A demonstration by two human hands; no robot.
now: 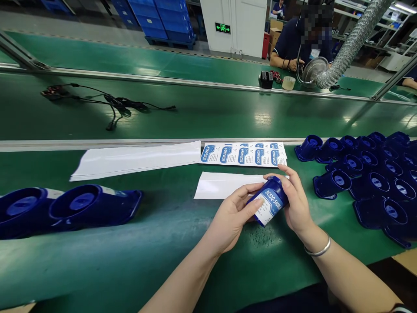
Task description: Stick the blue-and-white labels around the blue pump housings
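Between my two hands, above the green bench, is a blue plastic housing bearing a white and blue label printed "DC52Q-5000". My left hand is closed on the housing's left side, its thumb lying on the label. From the other side my right hand grips it, thumb near the upper edge and some fingers partly hidden behind. Just beyond my hands lies a white paper strip. Behind that is a sheet of printed labels, beside more white sheets.
Many similar blue housings stand grouped at the right. Two labelled ones lie at the left. Tangled black cables rest past the metal rail. Across the bench a person sits near a flexible duct.
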